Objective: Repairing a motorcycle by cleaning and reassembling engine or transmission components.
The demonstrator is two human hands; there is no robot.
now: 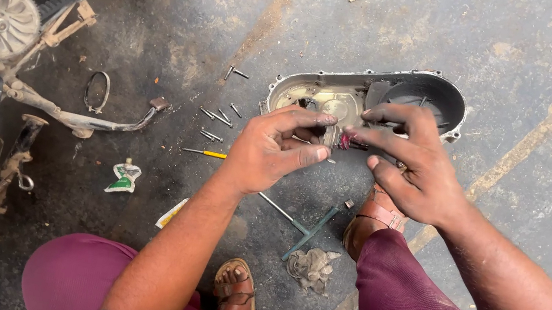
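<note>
Our fingers (312, 118) of the left hand (269, 150) curl half closed, thumb and forefinger tips pinching toward a small dark part with a red tip (345, 141), which we hold up over the floor, just in front of the grey metal engine cover (368, 97). Further left lie the kick lever (84, 117), loose bolts (216, 117) and a T-handle wrench (301, 226) near our sandal. The right hand (412, 167) closes on the same small part from the other side, forefinger stretched over it, thumb beneath. We judge this a fitting or freeing step at the part itself; the next move would call for a steady pinch and fine twisting, since the piece is tiny and mostly hidden by fingertips.
</note>
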